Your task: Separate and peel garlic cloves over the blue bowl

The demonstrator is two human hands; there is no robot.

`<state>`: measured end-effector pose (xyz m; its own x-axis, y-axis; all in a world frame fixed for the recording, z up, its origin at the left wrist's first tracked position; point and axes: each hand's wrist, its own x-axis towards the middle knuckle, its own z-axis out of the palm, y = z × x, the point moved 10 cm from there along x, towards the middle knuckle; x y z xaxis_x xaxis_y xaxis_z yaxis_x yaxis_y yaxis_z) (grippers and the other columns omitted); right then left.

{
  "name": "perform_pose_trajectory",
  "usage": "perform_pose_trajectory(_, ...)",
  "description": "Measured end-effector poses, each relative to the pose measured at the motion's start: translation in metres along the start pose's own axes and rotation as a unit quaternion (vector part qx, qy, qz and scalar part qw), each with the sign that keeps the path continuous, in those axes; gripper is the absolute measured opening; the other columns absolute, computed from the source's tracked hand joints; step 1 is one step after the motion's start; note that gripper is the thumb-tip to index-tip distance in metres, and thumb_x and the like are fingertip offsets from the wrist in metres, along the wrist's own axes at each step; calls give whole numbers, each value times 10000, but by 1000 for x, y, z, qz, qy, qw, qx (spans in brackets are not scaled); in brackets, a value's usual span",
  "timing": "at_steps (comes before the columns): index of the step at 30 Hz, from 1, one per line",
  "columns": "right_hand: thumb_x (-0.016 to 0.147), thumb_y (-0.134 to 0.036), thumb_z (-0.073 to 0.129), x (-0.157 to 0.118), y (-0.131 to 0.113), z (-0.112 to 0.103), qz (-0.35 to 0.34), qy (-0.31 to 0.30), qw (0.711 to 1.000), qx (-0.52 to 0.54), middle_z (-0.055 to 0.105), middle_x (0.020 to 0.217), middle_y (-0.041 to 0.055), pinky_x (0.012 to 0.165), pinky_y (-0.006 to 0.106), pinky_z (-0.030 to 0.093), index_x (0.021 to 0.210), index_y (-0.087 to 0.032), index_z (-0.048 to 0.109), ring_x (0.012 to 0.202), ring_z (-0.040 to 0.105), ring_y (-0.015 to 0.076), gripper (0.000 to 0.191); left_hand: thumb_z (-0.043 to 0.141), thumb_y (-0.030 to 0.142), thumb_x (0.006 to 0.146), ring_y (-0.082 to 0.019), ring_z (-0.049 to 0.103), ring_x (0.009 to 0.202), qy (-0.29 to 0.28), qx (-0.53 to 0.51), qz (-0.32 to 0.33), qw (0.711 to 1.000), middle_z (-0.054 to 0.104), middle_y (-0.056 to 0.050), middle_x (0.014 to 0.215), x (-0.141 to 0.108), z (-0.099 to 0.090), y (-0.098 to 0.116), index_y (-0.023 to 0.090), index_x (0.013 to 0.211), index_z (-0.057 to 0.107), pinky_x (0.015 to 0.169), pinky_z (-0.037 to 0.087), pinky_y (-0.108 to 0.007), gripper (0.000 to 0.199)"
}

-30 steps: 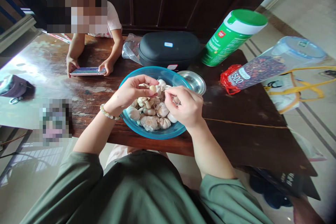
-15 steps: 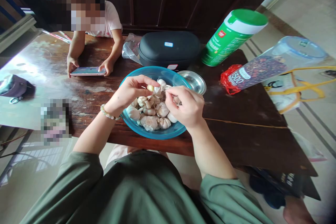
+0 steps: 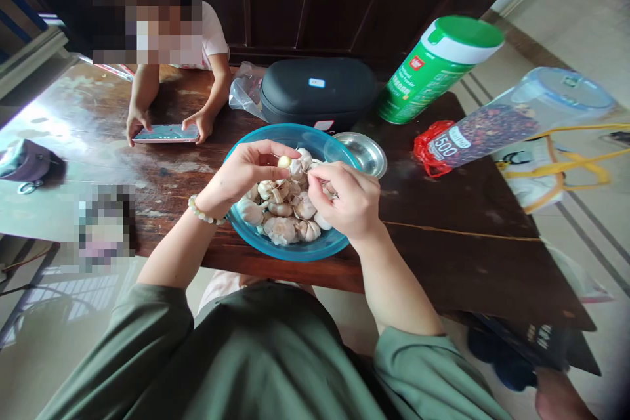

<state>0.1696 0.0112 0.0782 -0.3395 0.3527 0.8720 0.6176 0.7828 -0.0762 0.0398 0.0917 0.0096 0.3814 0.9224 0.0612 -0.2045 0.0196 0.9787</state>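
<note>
While pinching a bare clove [image 3: 284, 161] above the bowl [image 3: 290, 256]

Seems to be at the fine fingertip work on single cloves, judging by the pale, skinless look of this one. Would call next for a light, steady pinch, with enough room over the bowl to handle something small and probably slippery.

Holds the clove in the left hand [image 3: 236, 177], clamped at the fingertips, between thumb on the near side and finger on the far side, towards the right hand [image 3: 349, 200]. Has the right hand over the right part of the bowl, thumb and forefinger drawn together at the tips, close to the clove but apart from it. Cannot tell whether anything thin is caught in that right pinch.

Below both hands, inside the bowl: whole garlic [image 3: 280, 231], heaped, with dry skins on. Just beside the far right rim of the bowl: a metal dish [image 3: 371, 154], partly behind the right hand. Beyond the bowl: a black case [image 3: 317, 92]. Farther right of the bowl: a green tub [image 3: 423, 82], then a clear jar [image 3: 492, 134] with a red bag [image 3: 429, 147] at its base. Beyond the bowl to the left: another person's hands on a phone [image 3: 167, 134].
</note>
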Motion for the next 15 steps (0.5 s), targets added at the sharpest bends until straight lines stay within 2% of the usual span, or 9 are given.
perform_pose_trajectory(4,864,-125,604,0,-4,2,-15,-16,1000,9,678,671,-12,585,256,508,836,-219,575,584,637,139,102,893,208,620,-108,625,699,-21,-39,-11,999,676,-9,770,0,8,-2,150,936,765,667,511,-218,346)
perform_pose_trajectory(10,845,-79,555,-3,-3,4,-15,-20,1000,8,730,767,11,634,262,536,996,-203,619,659,687,157,206,910,217,606,-105,621,721,-31,-47,-15,998,680,-20,814,-1,11,-1,125,905,736,672,511,-214,358)
perform_pose_trajectory(15,826,-52,535,-4,-1,13,-4,-66,998,-14,734,797,27,642,280,534,979,-190,630,700,694,176,227,910,249,614,-121,631,748,-35,-23,-13,999,672,-21,824,-1,11,-2,127,946,729,696,517,-233,397)
